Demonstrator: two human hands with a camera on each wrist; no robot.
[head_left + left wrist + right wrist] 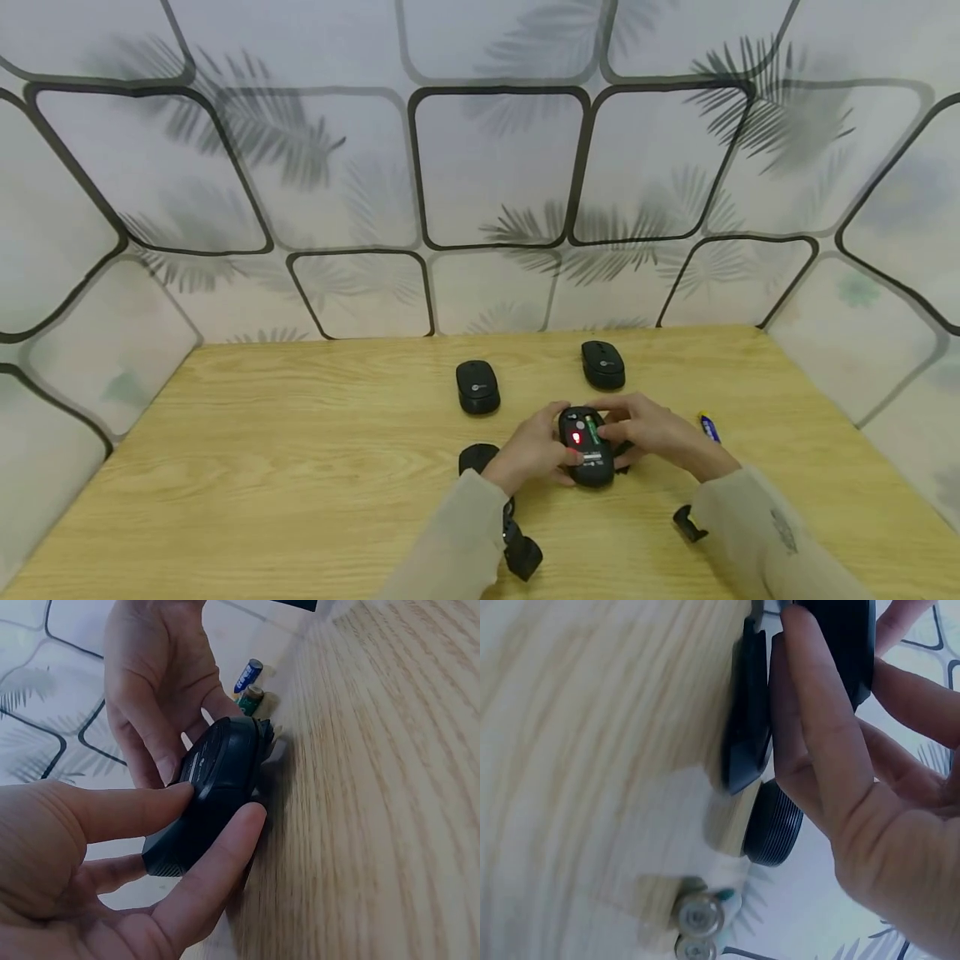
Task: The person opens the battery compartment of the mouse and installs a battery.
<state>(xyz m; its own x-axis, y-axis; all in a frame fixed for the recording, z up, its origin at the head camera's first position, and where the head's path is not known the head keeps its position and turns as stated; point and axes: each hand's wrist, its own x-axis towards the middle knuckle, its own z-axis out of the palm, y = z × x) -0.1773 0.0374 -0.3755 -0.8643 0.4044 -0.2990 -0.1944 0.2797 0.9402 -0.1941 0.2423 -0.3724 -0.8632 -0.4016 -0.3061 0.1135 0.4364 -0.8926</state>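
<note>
A black computer mouse (591, 468) is held bottom side up, its red sensor light glowing and a green battery (593, 430) lying in its uncovered compartment. My left hand (534, 450) grips the mouse by its left side, thumb on the underside and fingers around the edge. From the other side my right hand (651, 429) holds it too, with the thumb at the battery and other fingers at the far edge and beneath. A thin black cover (746, 720) stands close under the right fingers in the right wrist view.
Two black mice, one left (477, 387) and one right (603, 365), sit farther back on the wooden table (300, 467). Another dark mouse (477, 457) is partly behind the left wrist. A blue battery (248, 675) and a green-cased battery (250, 699) lie beyond the right hand.
</note>
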